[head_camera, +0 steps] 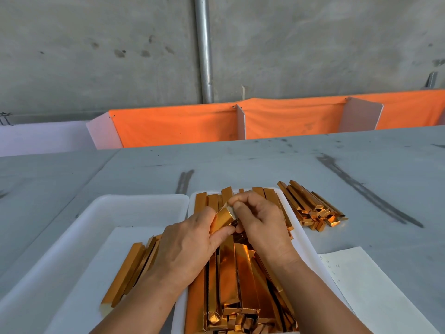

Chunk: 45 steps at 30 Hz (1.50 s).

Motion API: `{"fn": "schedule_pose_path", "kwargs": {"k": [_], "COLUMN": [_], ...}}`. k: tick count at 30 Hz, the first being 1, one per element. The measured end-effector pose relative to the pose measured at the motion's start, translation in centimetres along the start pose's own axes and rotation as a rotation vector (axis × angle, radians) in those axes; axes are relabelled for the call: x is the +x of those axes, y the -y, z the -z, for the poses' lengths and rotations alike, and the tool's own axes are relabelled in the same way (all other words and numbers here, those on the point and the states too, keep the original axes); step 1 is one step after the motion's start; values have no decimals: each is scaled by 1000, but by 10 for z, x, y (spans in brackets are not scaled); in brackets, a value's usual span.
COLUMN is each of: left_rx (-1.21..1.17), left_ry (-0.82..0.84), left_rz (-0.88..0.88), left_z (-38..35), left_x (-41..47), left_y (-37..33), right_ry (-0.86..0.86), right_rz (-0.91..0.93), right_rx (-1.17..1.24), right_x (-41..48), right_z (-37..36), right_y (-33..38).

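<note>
Fingers (240, 205) of both hands pinch one shiny gold folded-card strip (222, 219): I see my left hand (185, 244) gripping its body, my right hand (260, 222) pinching its pale end flap. It hovers tilted just above the white plastic tray (192, 208) heaped with matching gold strips (240, 280).

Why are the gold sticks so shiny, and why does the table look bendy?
Head view: soft, even light bounces off the foil, so the gold strips in the tray glare orange; shadows are faint; the wide lens bends straight lines like the pipe and the table edge; the left hand and right hand on the held strip look sharp.
</note>
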<state>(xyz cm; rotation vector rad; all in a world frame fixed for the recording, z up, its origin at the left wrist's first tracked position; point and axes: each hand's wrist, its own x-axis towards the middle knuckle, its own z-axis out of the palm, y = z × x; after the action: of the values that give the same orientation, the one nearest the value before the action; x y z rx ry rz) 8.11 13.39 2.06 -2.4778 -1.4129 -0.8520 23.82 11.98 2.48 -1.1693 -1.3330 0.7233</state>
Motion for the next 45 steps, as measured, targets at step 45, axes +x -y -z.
{"fn": "schedule_pose_path", "kwargs": {"k": [45], "left_rx": [-155], "left_ry": [-53], "left_rz": [99], "left_z": [-5], "left_x": [-3], "left_y": [6], "right_ry": [187], "right_rz": [-4], "right_rx": [65], "right_x": [-8], "right_z": [-2], "right_y": [4]}}
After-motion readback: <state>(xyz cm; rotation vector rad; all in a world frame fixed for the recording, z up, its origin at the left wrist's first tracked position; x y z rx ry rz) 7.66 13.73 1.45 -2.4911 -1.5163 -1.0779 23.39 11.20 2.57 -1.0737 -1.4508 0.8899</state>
